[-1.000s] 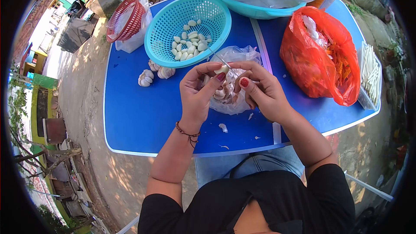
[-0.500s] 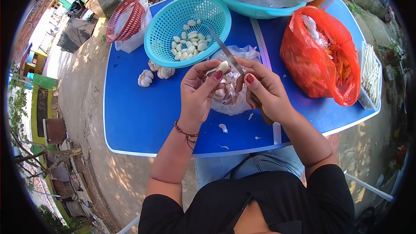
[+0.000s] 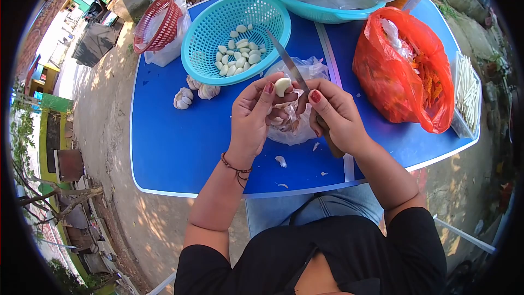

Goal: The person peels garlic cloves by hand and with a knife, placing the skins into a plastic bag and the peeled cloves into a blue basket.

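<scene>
Between the thumb and fingers of my left hand point(image 3: 254, 110) is a pale garlic clove point(image 3: 283, 86). My right hand point(image 3: 339, 113) is closed round the handle of a knife point(image 3: 292, 66), its blade pointing up and left beside the clove. Below both hands lies a clear plastic bag point(image 3: 297, 134) with garlic and skins, partly hidden by my fingers. A turquoise perforated basket point(image 3: 199, 38) beyond my left hand holds several peeled cloves point(image 3: 238, 63). Garlic bulbs point(image 3: 183, 98) sit on the blue table near its rim.
On the right stand a red plastic bag point(image 3: 376, 76) and a container of white sticks point(image 3: 465, 90). A turquoise basin point(image 3: 327, 17) with clear boxes is at the back. A red basket point(image 3: 164, 24) stands back left. Skin scraps point(image 3: 280, 161) lie near the front edge.
The clove has turned in my left hand and now shows more of its pale side. My left fingers have shifted, and the knife blade has moved slightly right.
</scene>
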Available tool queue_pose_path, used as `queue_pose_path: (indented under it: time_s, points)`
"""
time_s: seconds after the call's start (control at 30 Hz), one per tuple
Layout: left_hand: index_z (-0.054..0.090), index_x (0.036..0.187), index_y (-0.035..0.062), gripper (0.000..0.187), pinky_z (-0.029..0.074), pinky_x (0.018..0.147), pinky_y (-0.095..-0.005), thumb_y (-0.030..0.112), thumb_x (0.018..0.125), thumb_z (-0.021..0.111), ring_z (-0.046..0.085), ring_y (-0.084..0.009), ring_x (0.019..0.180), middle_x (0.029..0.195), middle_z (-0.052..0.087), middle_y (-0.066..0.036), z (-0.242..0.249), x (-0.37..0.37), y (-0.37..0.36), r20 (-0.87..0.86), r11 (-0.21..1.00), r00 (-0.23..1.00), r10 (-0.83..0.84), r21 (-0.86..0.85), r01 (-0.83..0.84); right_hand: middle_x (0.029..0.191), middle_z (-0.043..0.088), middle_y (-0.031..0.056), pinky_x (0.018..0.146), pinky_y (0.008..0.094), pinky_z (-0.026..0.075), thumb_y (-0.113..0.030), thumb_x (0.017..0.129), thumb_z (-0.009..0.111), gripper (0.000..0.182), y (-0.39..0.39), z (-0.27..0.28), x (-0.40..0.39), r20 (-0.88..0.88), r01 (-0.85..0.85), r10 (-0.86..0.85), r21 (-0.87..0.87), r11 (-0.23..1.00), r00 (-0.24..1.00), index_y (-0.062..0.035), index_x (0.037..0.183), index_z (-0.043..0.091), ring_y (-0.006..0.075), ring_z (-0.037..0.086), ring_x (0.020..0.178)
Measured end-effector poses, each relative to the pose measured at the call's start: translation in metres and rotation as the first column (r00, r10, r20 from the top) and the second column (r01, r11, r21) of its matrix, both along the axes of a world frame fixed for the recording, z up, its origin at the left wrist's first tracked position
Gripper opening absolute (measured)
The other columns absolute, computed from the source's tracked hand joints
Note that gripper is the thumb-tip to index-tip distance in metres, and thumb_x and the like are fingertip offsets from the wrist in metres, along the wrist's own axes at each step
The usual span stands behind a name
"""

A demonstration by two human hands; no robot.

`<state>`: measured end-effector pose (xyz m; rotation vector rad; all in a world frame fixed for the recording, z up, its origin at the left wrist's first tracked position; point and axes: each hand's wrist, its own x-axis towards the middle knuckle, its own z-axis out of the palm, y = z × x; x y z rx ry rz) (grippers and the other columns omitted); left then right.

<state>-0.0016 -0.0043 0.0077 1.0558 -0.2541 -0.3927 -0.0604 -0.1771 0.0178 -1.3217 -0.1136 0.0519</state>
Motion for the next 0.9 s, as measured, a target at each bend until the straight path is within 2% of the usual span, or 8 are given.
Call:
queue_pose_path:
  time_s: [0.17,0.27,0.37,0.47,0.67,0.77,0.9]
  points:
    - [0.059,0.118,0.0019,0.03,0.053,0.06,-0.0184,0.023,0.097,0.053,0.069,-0.0147,0.087,0.103,0.068,-0.011,-0.001,0.0,0.001,-0.019,0.999,1.0,0.003,0.043,-0.002,0.081,0.056,0.0039,0.046,0.0199,0.035,-0.024,0.099,0.049,0.03,0.004,0.001,-0.001,0.006,0.062,-0.062,0.018,0.998,0.998,-0.0019,0.12,0.049,0.0038,0.045,0.052]
    - [0.061,0.114,0.0022,0.029,0.05,0.056,-0.0175,0.024,0.097,0.054,0.068,-0.0113,0.08,0.098,0.069,-0.009,-0.003,0.0,0.001,-0.001,0.998,1.0,0.026,0.064,-0.026,0.082,0.057,0.004,0.046,0.0199,0.036,-0.022,0.098,0.05,0.033,0.004,0.009,-0.003,0.049,0.007,-0.006,-0.005,1.0,0.999,-0.0039,0.126,0.045,0.004,0.045,0.052]
    - [0.062,0.11,0.0024,0.027,0.044,0.052,-0.0164,0.024,0.097,0.055,0.064,-0.0072,0.07,0.092,0.069,-0.008,-0.003,0.001,0.003,0.004,0.996,1.0,0.023,0.084,-0.024,0.083,0.056,0.004,0.047,0.0197,0.036,-0.019,0.098,0.05,0.033,0.006,0.013,-0.003,0.074,-0.011,0.02,-0.119,0.993,0.997,-0.0057,0.129,0.046,0.004,0.046,0.053]
    - [0.063,0.108,0.0029,0.026,0.038,0.049,-0.0157,0.026,0.097,0.055,0.06,-0.0053,0.065,0.091,0.069,-0.008,0.0,-0.001,0.003,-0.022,0.999,0.999,0.032,0.032,-0.031,0.082,0.057,0.0039,0.047,0.0193,0.037,-0.017,0.099,0.049,0.032,0.005,0.011,-0.001,0.024,0.016,-0.014,-0.098,0.995,1.0,-0.0065,0.129,0.048,0.0036,0.046,0.053]
    - [0.063,0.108,0.0035,0.027,0.037,0.049,-0.0157,0.027,0.097,0.054,0.059,-0.005,0.065,0.095,0.068,-0.009,0.001,0.001,0.003,-0.059,0.999,0.998,0.033,-0.016,-0.034,0.081,0.057,0.0036,0.046,0.0189,0.037,-0.018,0.1,0.046,0.031,0.004,0.004,0.001,0.013,0.071,-0.07,-0.058,0.996,0.997,-0.0047,0.128,0.05,0.0033,0.046,0.052]
    - [0.062,0.111,0.0039,0.028,0.037,0.05,-0.0154,0.027,0.098,0.053,0.058,-0.0044,0.066,0.096,0.068,-0.008,0.001,0.002,0.004,-0.097,0.999,0.995,0.025,-0.026,-0.028,0.081,0.058,0.004,0.046,0.019,0.037,-0.02,0.1,0.046,0.029,0.004,0.001,0.001,-0.001,0.072,-0.072,-0.023,0.997,0.997,-0.002,0.122,0.052,0.0037,0.046,0.051]
    - [0.061,0.114,0.0035,0.028,0.038,0.05,-0.0149,0.024,0.097,0.056,0.058,-0.0037,0.067,0.098,0.067,-0.008,0.002,0.002,0.003,-0.083,0.999,0.996,0.036,-0.031,-0.038,0.081,0.058,0.0052,0.046,0.0187,0.036,-0.022,0.1,0.047,0.03,0.002,0.002,0.001,-0.029,0.056,-0.057,-0.023,0.998,0.998,-0.0008,0.12,0.048,0.0045,0.046,0.051]
